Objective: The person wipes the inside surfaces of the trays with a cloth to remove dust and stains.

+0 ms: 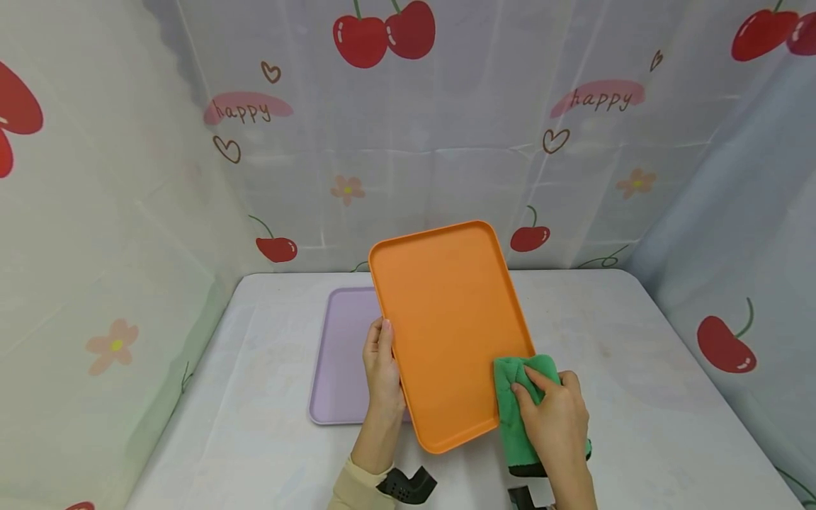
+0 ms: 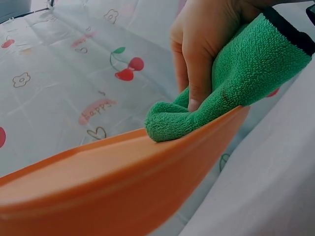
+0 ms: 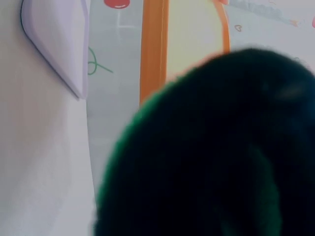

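An orange tray (image 1: pixel 449 319) is held up at a tilt over the table. My left hand (image 1: pixel 382 368) grips its left edge, with the thumb on the front and the other fingers partly hidden behind it. At the tray's lower right edge my right hand (image 1: pixel 553 414) pinches a folded green cloth (image 1: pixel 513 425) with a black border. In the left wrist view the cloth (image 2: pixel 172 120) lies against the rim of the orange tray (image 2: pixel 123 182), under the fingers of the right hand (image 2: pixel 202 44). Dark, blurred cloth fills much of the right wrist view.
A purple tray (image 1: pixel 338 361) lies flat on the white table (image 1: pixel 255 397), partly behind the orange one. Curtains printed with cherries (image 1: pixel 382 32) hang at the back and both sides. Black straps (image 1: pixel 408 486) sit at the wrists.
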Demonstrator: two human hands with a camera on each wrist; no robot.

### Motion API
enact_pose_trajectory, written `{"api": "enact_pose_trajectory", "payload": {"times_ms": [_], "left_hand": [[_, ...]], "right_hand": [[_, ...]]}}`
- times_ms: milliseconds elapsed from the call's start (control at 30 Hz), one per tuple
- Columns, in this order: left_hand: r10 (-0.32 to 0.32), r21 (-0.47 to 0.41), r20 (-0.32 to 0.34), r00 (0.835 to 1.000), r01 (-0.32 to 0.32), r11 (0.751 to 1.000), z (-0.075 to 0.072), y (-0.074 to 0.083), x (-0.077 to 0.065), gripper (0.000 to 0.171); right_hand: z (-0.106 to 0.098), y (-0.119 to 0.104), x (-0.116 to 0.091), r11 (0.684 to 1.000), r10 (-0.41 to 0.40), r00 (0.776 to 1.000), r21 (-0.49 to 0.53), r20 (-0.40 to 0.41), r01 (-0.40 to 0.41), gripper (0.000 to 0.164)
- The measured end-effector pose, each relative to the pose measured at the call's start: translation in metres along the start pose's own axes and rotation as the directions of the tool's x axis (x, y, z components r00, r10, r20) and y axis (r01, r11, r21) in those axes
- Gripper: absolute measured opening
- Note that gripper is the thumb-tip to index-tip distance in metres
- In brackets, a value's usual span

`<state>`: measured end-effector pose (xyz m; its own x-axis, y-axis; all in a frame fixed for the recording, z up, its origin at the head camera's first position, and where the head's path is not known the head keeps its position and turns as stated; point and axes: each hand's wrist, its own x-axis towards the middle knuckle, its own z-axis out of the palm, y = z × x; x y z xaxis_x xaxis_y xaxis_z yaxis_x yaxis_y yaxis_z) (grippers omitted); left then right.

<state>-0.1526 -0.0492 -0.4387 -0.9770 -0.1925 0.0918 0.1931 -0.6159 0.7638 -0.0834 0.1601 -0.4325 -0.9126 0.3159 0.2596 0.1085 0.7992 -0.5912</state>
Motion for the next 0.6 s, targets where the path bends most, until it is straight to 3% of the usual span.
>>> {"api": "enact_pose_trajectory", "payload": {"times_ms": [400,600], "left_hand": [[0.019,0.025,-0.025,1.0,-0.018,1.0,-0.002,-0.002,0.001,0.02],[0.038,0.008,-0.03,0.999,-0.038,0.999,-0.001,-0.001,0.001,0.02]], "right_hand": [[0.003,-0.003,-0.005,0.998,0.058,0.998,0.034,0.019,-0.059,0.037],[0.004,-0.009,-0.012,0.997,0.035,0.998,0.066,0.044,-0.037,0.037]]}}
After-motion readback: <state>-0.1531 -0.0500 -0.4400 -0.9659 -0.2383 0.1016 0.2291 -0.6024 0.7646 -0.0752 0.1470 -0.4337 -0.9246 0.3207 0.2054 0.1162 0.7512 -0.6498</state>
